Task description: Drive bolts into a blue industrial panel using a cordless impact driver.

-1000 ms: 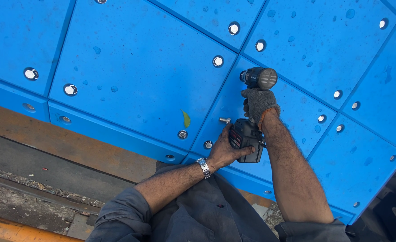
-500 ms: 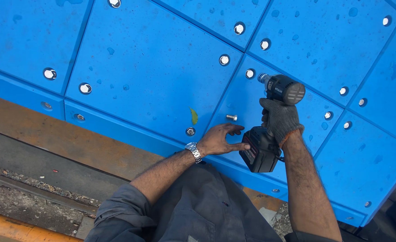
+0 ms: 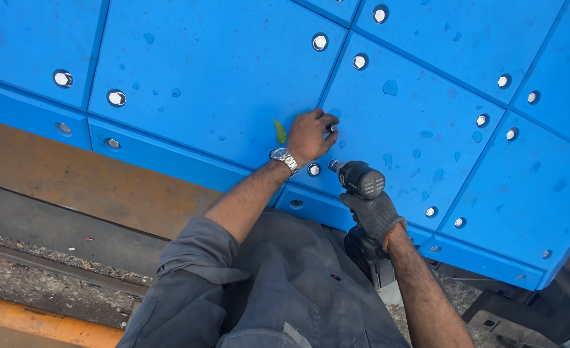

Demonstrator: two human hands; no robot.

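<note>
Bolt [image 3: 329, 128] is sitting in its hole near the seam of the blue panel [image 3: 220, 71], and my bare left hand [image 3: 309, 134] is pinching it with the fingertips to hold it square. My gloved right hand [image 3: 374, 216] is clenching the cordless impact driver [image 3: 359, 179], nose aimed at the panel just below, ready beside the neighbouring bolt head [image 3: 313, 169].
</note>
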